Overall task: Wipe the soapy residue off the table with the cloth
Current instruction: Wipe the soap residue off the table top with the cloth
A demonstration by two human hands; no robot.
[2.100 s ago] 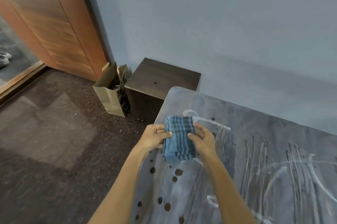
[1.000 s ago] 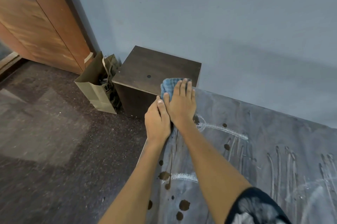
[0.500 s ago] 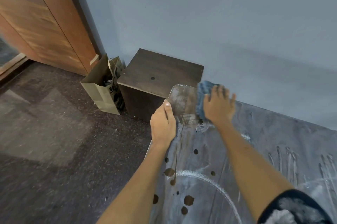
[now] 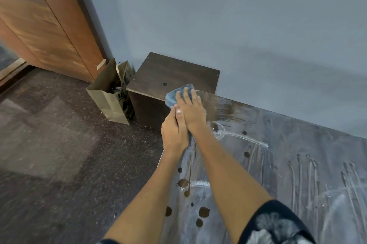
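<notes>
Cloth (image 4: 175, 95): mostly hidden under right hand (image 4: 190, 109). Worktop (image 4: 288, 164): cut off right and bottom. Paper bag (image 4: 111, 94) contents: indistinct.

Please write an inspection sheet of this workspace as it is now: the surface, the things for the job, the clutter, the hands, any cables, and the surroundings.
Surface: table mostly filmed with white soapy streaks and dark spots; a cleaner brown patch at the far left corner.
Job's things: blue cloth flat on that corner, mostly hidden under the hand.
Clutter: nothing seen on the table.
Hands: right hand pressed flat on the cloth, fingers spread; left hand at the table's left edge, its thumb against the right hand.
Cables: nothing seen.
Surroundings: dark wooden cabinet beyond the corner, brown paper bag beside it on the floor, wooden door, blue wall, dark carpet.
</notes>
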